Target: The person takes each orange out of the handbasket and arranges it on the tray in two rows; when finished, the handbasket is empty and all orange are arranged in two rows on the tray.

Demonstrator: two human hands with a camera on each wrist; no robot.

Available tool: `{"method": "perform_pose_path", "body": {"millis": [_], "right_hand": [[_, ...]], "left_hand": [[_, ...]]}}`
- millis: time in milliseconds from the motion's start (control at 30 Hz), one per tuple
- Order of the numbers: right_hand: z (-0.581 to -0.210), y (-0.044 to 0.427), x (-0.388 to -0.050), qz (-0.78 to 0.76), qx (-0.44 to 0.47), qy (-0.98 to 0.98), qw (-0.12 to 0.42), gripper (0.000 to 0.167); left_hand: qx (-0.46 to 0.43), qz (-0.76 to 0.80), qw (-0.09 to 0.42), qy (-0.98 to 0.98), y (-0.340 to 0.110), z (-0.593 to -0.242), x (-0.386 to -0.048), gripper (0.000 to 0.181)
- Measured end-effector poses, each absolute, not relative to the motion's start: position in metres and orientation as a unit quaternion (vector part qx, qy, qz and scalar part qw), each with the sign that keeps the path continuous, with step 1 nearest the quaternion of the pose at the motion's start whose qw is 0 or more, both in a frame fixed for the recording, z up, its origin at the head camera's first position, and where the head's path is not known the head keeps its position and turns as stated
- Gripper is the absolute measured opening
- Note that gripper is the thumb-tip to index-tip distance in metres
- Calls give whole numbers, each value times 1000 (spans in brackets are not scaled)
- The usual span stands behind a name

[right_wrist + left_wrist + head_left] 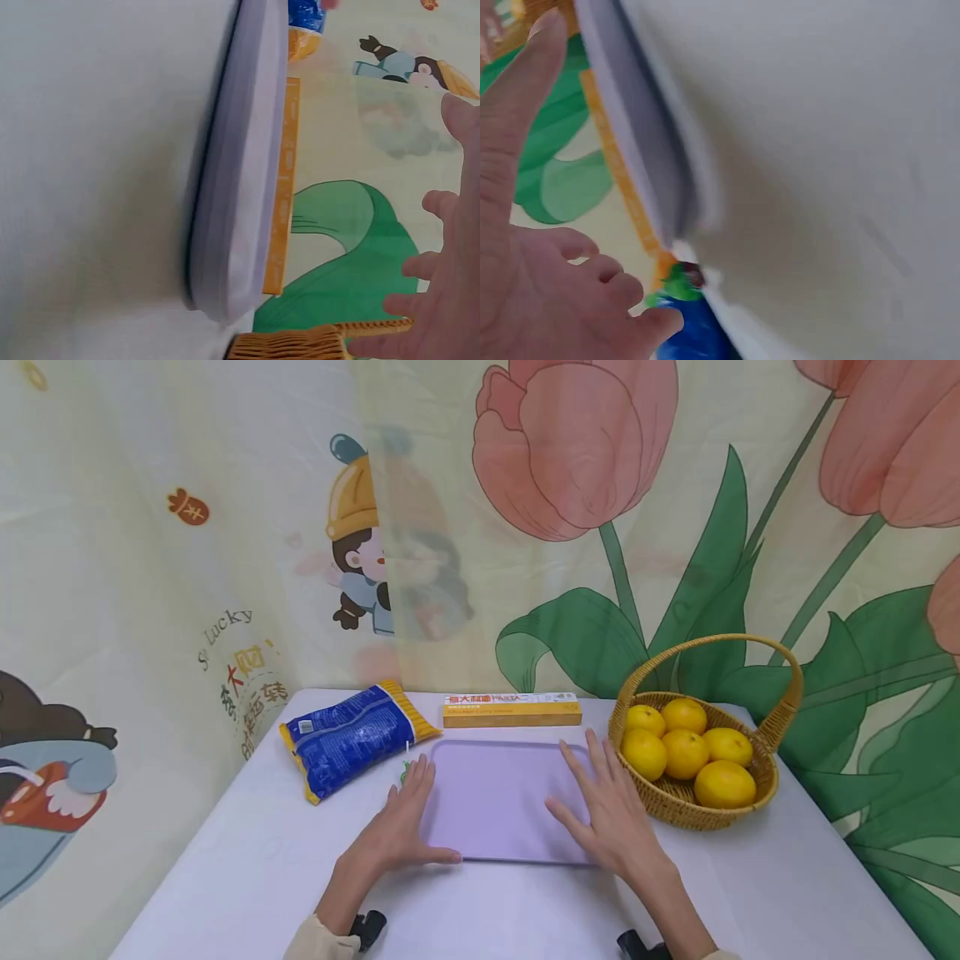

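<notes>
Your two bare hands above a rectangular, pale purple tray with rounded corners and a low raised rim (498,802). The tray lies flat on the white-covered table (225,868), directly before you and between your hands. Your left hand (405,822) is over the tray's left side, its fingers extended and released, its thumb pointing inward across the near left corner; in the left wrist view a gap separates thumb and rim. Your right hand (611,806) is over the tray's right side, its fingers spread and grasping nothing; the right wrist view shows it apart from the rim.

Just behind the tray stands a long, narrow orange-and-white cardboard box printed "PASTA" (512,711). To the back left lies a plump, blue plastic packet with yellow ends (356,743), set at a slant. Beside your left fingertips a small green item (405,772) is mostly hidden, and you cannot tell what it is. To your right, near your right hand, a round, tan wicker basket with a tall arched handle (697,818) contains six yellow-orange fruits (686,754). Behind the table hangs a pale curtain printed with large pink tulips (577,443).
</notes>
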State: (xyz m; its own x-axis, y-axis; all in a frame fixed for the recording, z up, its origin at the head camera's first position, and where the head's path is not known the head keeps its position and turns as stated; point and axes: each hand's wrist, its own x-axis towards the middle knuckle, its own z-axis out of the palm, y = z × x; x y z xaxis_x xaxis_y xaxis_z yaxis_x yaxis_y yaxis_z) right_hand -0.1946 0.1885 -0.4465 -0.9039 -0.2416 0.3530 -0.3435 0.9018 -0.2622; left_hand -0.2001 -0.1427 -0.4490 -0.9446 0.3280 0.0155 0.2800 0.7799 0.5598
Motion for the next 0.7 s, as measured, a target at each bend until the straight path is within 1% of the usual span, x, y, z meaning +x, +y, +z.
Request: {"method": "perform_pose_path", "body": {"millis": [100,333,533,700], "right_hand": [[-440,190,-189,160,157,-961,160,84],[-421,196,-184,166,174,-952,188,85],[-411,209,-183,169,165,-954,182,85],[-403,232,-188,191,147,-955,173,83]], "left_hand": [[156,294,56,941,-147,-456,-198,145],[154,321,75,932,-150,-457,-199,140],[158,281,81,943,-152,-455,-202,139],[163,254,94,949,-152,-454,-206,137]]}}
